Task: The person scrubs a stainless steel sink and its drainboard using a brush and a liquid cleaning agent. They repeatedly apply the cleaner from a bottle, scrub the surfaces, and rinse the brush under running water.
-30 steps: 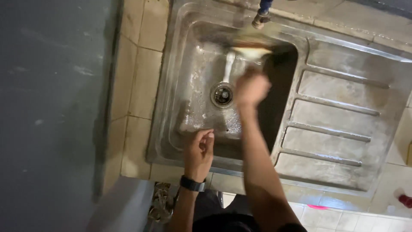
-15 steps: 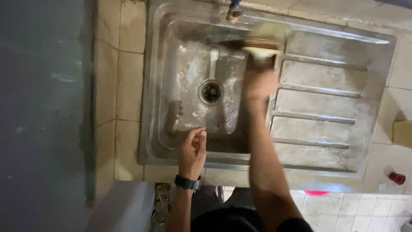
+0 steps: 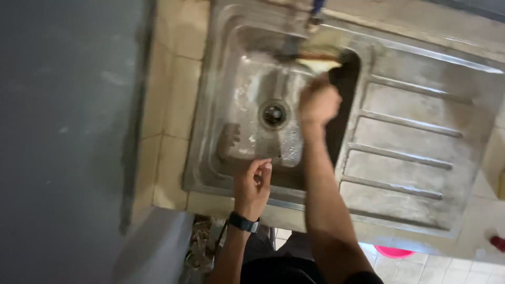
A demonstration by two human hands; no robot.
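A steel sink (image 3: 210, 158) with a round drain (image 3: 274, 114) fills the middle of the view. My right hand (image 3: 318, 102) is closed around a brush handle, and the pale brush head (image 3: 319, 62) presses against the basin's far right corner, below the tap (image 3: 315, 13). The brush is blurred. My left hand (image 3: 253, 184) rests on the sink's near rim with its fingers curled, holding nothing; a dark watch (image 3: 243, 222) is on that wrist.
A ribbed draining board (image 3: 410, 152) lies right of the basin. Beige tiles (image 3: 168, 131) border the sink on the left, beside a dark grey wall (image 3: 63, 131). A pink tub (image 3: 394, 251) and a red object (image 3: 497, 242) sit on the tiled floor below.
My right hand and the brush have shifted slightly across the basin's far right corner, in a scrubbing motion. The camera view swung left and back. My left hand stays on the near rim.
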